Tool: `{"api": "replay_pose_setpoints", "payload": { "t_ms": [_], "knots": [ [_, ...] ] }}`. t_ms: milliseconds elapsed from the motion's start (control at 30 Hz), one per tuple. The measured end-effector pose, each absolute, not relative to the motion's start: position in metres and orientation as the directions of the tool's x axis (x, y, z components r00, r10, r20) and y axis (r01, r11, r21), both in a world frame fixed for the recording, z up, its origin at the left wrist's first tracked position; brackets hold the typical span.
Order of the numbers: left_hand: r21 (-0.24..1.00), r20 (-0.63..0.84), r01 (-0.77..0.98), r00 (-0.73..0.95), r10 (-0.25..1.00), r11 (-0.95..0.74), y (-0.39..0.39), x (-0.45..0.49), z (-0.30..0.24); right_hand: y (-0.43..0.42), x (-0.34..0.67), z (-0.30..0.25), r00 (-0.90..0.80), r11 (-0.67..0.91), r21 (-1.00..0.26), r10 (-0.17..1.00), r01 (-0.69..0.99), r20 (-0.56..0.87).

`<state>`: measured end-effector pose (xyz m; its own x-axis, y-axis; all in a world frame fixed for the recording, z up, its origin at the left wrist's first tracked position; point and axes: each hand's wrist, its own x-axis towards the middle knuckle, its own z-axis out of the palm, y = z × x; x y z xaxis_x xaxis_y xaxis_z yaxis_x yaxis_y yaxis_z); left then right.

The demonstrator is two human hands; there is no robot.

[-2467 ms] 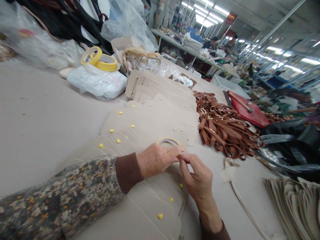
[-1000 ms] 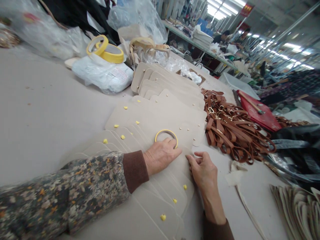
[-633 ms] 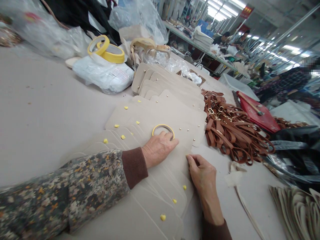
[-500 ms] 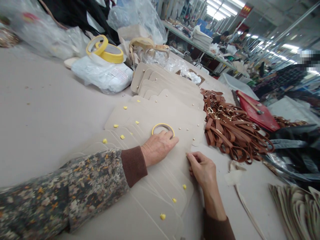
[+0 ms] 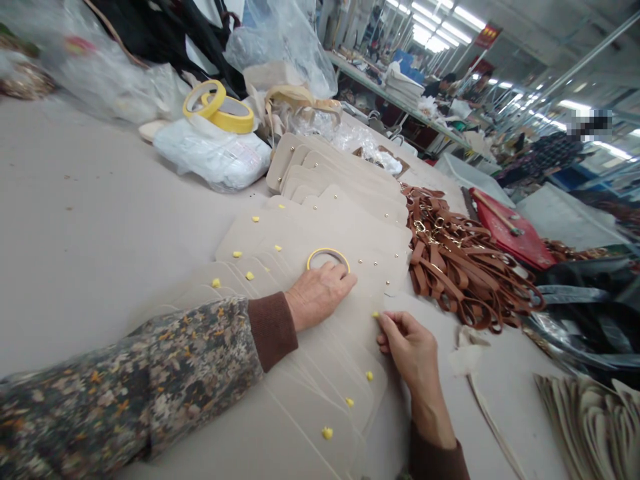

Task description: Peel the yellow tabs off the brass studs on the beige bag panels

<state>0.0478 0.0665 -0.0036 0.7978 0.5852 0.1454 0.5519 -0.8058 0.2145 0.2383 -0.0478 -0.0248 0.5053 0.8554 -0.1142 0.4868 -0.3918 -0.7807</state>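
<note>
My left hand rests on the beige panels, its fingers closed over the near side of a thin roll of yellow tape. The fingertips are partly hidden. At the right edge of the overlapping panels, my right hand is closed in a pinch, thumb and forefinger at a small piece of yellow tape. More yellow tape bits, such as one yellow bit, dot the panels to the left and near me. Small metal studs show on the panels further away.
Brown straps with metal clasps lie in a heap at right, beside a red pad with a hammer. Two yellow tape rolls sit on a white plastic-wrapped bundle. Folded beige pieces stand lower right. A person is in the background.
My right hand has drawn slightly back to the right, and the yellow tape piece at its fingertips shows more clearly. My left hand stays on the tape roll. The view has shifted slightly.
</note>
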Motion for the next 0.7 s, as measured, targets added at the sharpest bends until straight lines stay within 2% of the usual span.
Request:
{"api": "replay_pose_setpoints", "payload": {
  "t_ms": [100,167,367,567,700],
  "knots": [
    [0.209,0.156,0.550,0.798,0.583,-0.809,0.0674,0.0486,-0.0038,-0.0471,0.2350,-0.0249,0.456,-0.339,-0.653,0.890,0.677,0.010],
    [0.203,0.167,0.547,0.798,0.579,-0.812,0.0683,0.0488,-0.0035,-0.0442,0.2336,-0.0230,0.420,-0.299,-0.612,0.906,0.732,0.059],
    [0.203,0.183,0.530,0.806,0.563,-0.824,0.0693,0.0451,-0.0007,-0.0443,0.2390,-0.0152,0.318,-0.292,-0.667,0.944,0.686,-0.087],
    [0.235,0.196,0.503,0.813,0.548,-0.831,0.0679,0.0413,-0.0020,-0.0424,0.2417,-0.0212,0.349,-0.235,-0.582,0.933,0.778,0.089],
    [0.221,0.190,0.518,0.808,0.558,-0.826,0.0686,0.0418,0.0013,-0.0427,0.2417,-0.0194,0.423,-0.326,-0.631,0.906,0.704,0.005]
  ]
}}
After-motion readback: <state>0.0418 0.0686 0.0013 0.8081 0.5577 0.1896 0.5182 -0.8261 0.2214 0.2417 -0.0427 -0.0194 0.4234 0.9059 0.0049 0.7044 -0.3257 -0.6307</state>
